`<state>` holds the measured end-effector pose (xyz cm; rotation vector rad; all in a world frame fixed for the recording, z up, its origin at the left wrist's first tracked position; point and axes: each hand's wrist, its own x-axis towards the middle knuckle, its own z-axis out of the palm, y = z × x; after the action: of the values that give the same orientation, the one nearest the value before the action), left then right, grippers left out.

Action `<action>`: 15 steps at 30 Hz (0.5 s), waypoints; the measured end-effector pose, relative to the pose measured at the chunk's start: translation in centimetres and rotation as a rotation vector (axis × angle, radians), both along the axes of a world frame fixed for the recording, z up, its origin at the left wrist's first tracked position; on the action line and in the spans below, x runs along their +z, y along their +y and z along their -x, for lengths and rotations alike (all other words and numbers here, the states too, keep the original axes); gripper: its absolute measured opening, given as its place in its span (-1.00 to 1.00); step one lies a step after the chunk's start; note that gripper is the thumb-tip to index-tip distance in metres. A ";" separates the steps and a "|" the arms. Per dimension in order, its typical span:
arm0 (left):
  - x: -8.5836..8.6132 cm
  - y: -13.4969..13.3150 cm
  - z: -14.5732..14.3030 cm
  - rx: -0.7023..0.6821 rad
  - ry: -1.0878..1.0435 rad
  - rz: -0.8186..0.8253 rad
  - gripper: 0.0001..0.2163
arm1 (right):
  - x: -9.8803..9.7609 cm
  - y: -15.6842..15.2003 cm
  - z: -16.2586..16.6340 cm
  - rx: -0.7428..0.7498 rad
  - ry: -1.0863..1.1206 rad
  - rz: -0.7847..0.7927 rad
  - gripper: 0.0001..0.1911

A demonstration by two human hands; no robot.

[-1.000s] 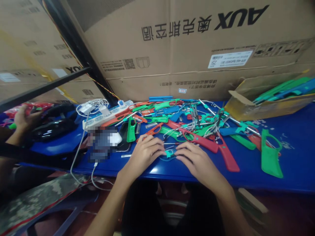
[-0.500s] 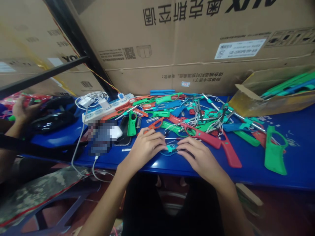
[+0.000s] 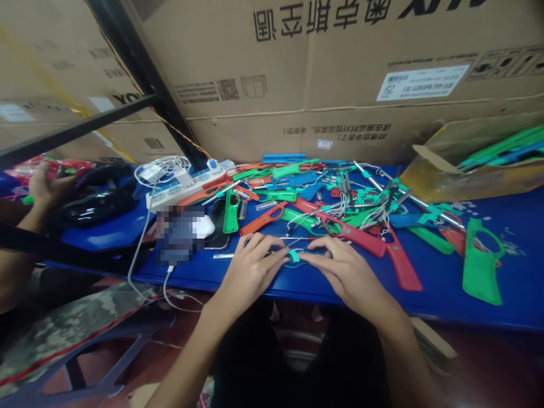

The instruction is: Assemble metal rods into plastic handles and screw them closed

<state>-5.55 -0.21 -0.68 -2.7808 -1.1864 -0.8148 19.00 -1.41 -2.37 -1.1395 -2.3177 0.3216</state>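
At the table's front edge, a dark blue lighter casing (image 3: 293,264) with a teal trigger piece (image 3: 293,256) lies between my two hands. My left hand (image 3: 254,267) grips its left end, thumb and fingers drawn together. From the other side, my right hand (image 3: 345,270) pinches the right end with bent fingers. White wire shows just above the trigger piece; finer parts are hidden by my fingertips. A thin metal rod or screwdriver (image 3: 293,238) lies behind my fingers. Just beyond is an orange lighter casing (image 3: 262,219), with a red lighter handle (image 3: 361,237) further right.
Many lighter parts, wires and metal tubes cover the blue table (image 3: 250,286). A power strip (image 3: 187,186), a phone (image 3: 217,226) and a clear tube (image 3: 223,256) are at left. An open carton (image 3: 476,175) holds casings at right. Another person's hand (image 3: 49,187) is far left.
My right hand has shifted slightly left, its fingers now closer over the casing and teal piece. My left fingers have moved a little off the orange casing. The whole view has shifted slightly.
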 end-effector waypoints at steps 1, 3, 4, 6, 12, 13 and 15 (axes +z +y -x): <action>-0.1 -0.1 0.0 0.006 0.000 0.007 -0.82 | 0.0 0.0 0.0 -0.003 -0.001 -0.001 -0.55; -0.3 -0.2 0.1 0.017 -0.007 0.020 -0.76 | 0.0 -0.1 0.0 -0.006 -0.001 -0.014 -0.54; -0.4 -0.2 0.1 0.018 -0.013 0.025 -0.74 | 0.0 -0.1 0.0 -0.008 0.000 -0.022 -0.54; -0.4 -0.3 0.1 0.008 -0.015 0.032 -0.73 | 0.0 -0.1 0.0 -0.012 0.000 -0.032 -0.55; 0.2 -0.7 -0.2 0.002 0.026 0.020 -0.75 | 0.2 0.1 0.5 -0.014 0.010 -0.043 -0.60; 0.3 -0.7 -0.2 0.009 0.025 0.019 -0.74 | 0.4 -0.1 0.6 -0.024 0.037 -0.062 -0.62; 0.4 -0.7 -0.2 0.013 0.021 0.028 -0.75 | 0.9 -0.9 0.5 -0.102 0.175 -0.141 -0.67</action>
<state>-5.39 -0.94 -0.26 -2.7934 -1.2198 -0.7716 18.52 -2.26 -1.47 -1.1098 -2.0877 0.2080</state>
